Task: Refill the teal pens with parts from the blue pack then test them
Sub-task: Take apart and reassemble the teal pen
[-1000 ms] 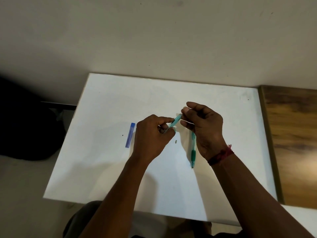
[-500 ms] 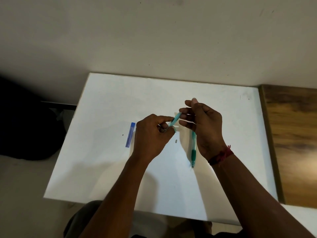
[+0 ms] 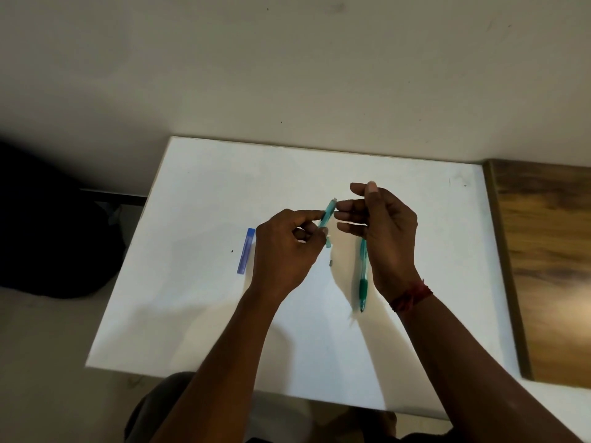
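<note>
One teal pen (image 3: 328, 214) pinched in my left hand (image 3: 284, 251), right hand (image 3: 383, 231) loose, looks empty; next: refill from blue pack (image 3: 246, 251).

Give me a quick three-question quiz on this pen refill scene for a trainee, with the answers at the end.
1. True or false: the blue pack lies on the white table, left of the left hand.
2. Which hand grips the raised teal pen? A the left, B the right, C neither.
3. Fill in: the second teal pen lies on the table beside the ____ hand.
Key: 1 true; 2 A; 3 right hand.
</note>
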